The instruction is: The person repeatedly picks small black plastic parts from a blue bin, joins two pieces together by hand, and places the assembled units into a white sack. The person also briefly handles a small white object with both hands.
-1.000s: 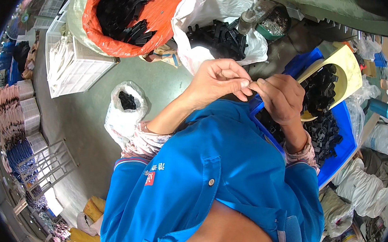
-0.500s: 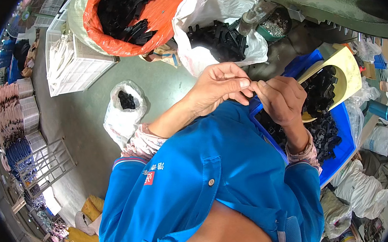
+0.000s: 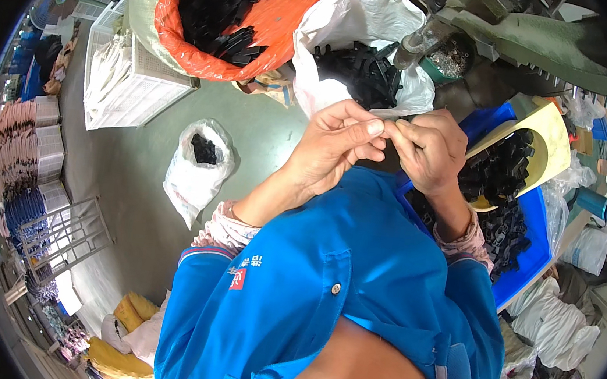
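My left hand [image 3: 339, 143] and my right hand [image 3: 429, 152] meet in front of my chest, thumbs and fingertips pinched together. Whatever they pinch between them is too small or too hidden to name. Just beyond them stands a white woven sack [image 3: 328, 23] with black plastic parts [image 3: 364, 74] inside. Beside my right forearm is a blue bin [image 3: 534, 247] full of small black parts [image 3: 501, 224]. A cut-open yellow container [image 3: 554, 145] lies in the bin, holding more black pieces [image 3: 506, 163].
A large orange-lined sack [image 3: 165, 23] of black parts stands at the far left of the white one. A small white bag [image 3: 190, 181] sits on the floor, near a white crate [image 3: 160, 78]. Green machinery [image 3: 540, 48] occupies the far right; a metal rack [image 3: 69, 235] stands left.
The view has shifted slightly, so the sacks appear farther right. Both hands remain pinched together, with my right fingers now curled a little differently near the left fingertips.
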{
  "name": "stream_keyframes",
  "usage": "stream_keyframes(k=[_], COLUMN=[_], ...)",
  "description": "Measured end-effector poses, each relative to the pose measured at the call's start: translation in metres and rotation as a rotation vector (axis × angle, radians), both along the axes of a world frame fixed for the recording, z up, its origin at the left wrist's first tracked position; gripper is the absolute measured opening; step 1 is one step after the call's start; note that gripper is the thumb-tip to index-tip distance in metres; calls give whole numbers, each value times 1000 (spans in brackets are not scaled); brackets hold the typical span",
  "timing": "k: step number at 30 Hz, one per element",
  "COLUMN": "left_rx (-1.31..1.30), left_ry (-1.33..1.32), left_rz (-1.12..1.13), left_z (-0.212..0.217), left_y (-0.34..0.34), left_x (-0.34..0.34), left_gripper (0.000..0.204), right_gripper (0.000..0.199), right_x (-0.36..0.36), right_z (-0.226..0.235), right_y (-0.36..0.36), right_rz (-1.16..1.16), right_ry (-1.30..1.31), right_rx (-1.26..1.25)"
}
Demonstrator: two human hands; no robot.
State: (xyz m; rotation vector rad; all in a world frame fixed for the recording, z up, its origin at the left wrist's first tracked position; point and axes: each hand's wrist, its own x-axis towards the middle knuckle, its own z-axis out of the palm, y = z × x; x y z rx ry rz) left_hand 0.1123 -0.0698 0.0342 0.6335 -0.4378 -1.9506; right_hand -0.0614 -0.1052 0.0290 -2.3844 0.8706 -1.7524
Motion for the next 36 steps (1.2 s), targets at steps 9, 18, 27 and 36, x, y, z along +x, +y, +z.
stream_keyframes(k=[9,18,27,36], left_rx=[-58,-298,-343,-378], left_ry=[-130,-356,-329,-490], left_rz=[115,228,245,266], left_z=[-1,-2,-1,0], left_y=[8,14,16,17], left_x=[1,-3,-9,-10], left_gripper=[7,9,12,18], right_gripper=[27,28,24,22], right_x=[6,-3,-1,4], right_z=[-6,0,-3,-13], right_y=[-2,-3,5,11], right_rz=[31,26,181,148], right_ry=[18,143,-137,-219], right_rx=[64,-141,302,362])
